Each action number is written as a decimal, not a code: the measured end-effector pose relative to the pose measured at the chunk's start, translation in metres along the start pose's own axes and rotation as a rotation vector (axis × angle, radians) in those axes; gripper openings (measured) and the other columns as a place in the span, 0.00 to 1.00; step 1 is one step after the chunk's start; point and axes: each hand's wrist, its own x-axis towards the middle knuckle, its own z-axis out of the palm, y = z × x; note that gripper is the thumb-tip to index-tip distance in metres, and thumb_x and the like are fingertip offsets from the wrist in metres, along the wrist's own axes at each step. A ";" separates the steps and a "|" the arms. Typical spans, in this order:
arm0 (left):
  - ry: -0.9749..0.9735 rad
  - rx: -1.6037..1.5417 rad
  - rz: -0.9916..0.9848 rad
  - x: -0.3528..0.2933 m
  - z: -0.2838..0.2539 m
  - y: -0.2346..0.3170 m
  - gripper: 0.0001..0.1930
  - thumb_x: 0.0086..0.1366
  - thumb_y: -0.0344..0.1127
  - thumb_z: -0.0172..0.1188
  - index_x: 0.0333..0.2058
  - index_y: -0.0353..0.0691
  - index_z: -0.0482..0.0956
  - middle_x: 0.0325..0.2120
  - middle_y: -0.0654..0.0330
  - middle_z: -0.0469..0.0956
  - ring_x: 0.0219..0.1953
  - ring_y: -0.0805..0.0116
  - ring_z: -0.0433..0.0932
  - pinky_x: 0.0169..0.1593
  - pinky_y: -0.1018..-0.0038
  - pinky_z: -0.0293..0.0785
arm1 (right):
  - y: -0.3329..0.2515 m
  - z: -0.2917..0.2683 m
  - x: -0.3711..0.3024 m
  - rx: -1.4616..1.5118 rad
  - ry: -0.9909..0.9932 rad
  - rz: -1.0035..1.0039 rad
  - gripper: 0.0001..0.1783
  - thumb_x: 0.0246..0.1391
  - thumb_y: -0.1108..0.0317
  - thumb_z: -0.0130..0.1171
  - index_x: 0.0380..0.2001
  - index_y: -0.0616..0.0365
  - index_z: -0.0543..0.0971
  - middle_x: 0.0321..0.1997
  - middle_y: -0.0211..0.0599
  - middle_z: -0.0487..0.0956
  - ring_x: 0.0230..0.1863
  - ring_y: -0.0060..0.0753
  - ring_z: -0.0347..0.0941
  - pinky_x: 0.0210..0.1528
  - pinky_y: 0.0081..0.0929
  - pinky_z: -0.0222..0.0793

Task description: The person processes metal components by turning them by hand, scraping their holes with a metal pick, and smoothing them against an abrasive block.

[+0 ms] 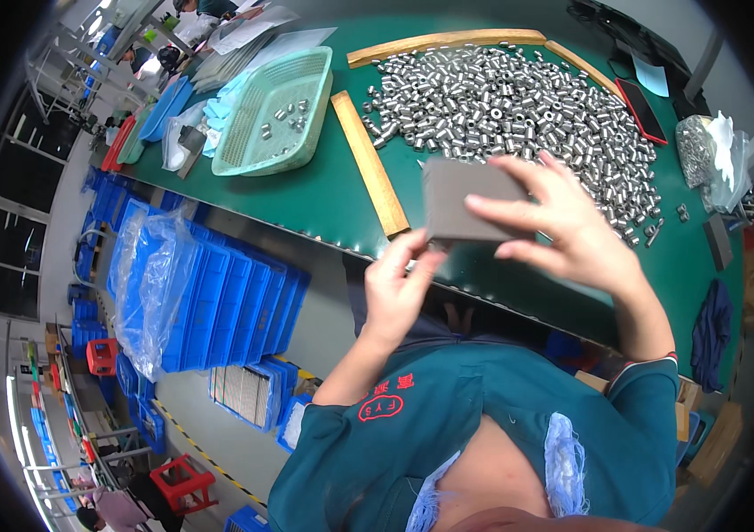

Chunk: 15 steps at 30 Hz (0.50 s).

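A grey-brown rectangular block [475, 199], slightly blurred, is held over the front edge of the green table. My right hand [572, 222] grips it from the right, fingers spread across its face. At the block's lower left corner is my left hand [399, 284], thumb and fingers pinched together. A small shiny spot shows between those fingers; I cannot make out what it is, nor whether it touches the block. Beyond the block lies a wide heap of short shiny metal cylinders [519, 102], apparently hollow.
Wooden strips [368, 164] border the heap. A pale green basket [275, 115] with several cylinders stands left. A red-edged phone [641, 111], a plastic bag of small parts [705, 151] and a dark block [717, 241] lie right. Blue crates [217, 293] are stacked below the table at left.
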 end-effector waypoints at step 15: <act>0.055 -0.221 -0.021 0.006 -0.003 0.007 0.15 0.63 0.25 0.55 0.48 0.29 0.72 0.38 0.55 0.78 0.39 0.71 0.77 0.46 0.77 0.73 | 0.023 -0.004 -0.008 -0.289 -0.036 0.014 0.28 0.44 0.61 0.64 0.52 0.34 0.74 0.56 0.49 0.67 0.59 0.47 0.63 0.62 0.55 0.48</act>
